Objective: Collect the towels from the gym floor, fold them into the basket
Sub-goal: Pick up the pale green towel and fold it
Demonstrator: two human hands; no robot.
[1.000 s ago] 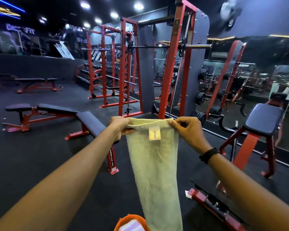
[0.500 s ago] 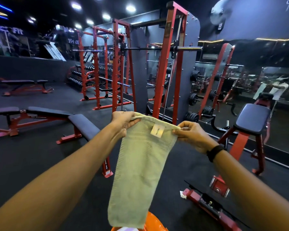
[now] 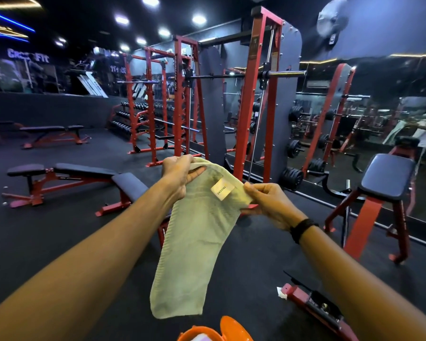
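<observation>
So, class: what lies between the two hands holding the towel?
In the head view, the towel's top edge spans from the left hand to the right hand, with its white label in between. Nothing else lies there.

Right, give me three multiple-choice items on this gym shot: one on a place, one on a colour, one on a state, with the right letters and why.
1. Where is the orange basket?
A. On a bench
B. At the bottom edge of the view, below the towel
C. Hung on a rack

2. What colour is the towel?
A. Pale green
B. Red
C. Black

3. How is the towel held?
A. Lying flat on the floor
B. In one hand only
C. By its top edge in both hands, hanging down

Answers: B, its rim shows low beneath the cloth; A, pale green throughout; C, the left hand and right hand pinch its upper corners.
</observation>
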